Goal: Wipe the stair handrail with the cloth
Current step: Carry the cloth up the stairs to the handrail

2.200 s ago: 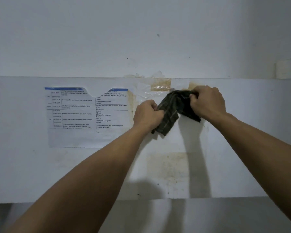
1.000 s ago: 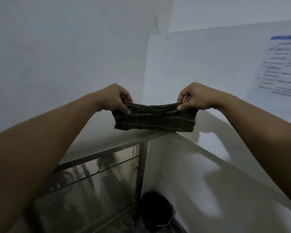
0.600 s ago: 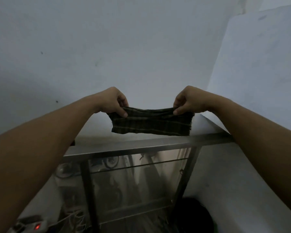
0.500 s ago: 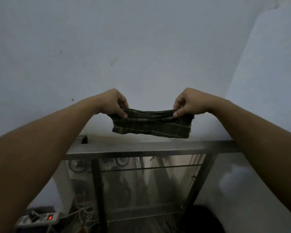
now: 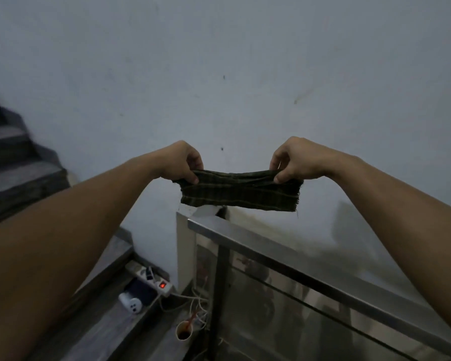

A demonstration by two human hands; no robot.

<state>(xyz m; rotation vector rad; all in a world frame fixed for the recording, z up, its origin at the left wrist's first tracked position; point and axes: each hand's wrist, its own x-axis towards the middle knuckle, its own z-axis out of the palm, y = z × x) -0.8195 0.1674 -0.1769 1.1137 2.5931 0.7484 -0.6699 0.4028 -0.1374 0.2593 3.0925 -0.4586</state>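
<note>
dim stairwell, cloth above steel handrail, seemingly not touching

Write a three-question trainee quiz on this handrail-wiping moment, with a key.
1. True or false: the cloth already lies on the handrail.
2. Which of the hands grip the cloth? A) left hand only B) right hand only C) both
3. Fill in: the lit red switch is on the ____ on the step.

Key: 1. False, it is held stretched in the air above the rail's end. 2. C, one at each end. 3. power strip.
</note>
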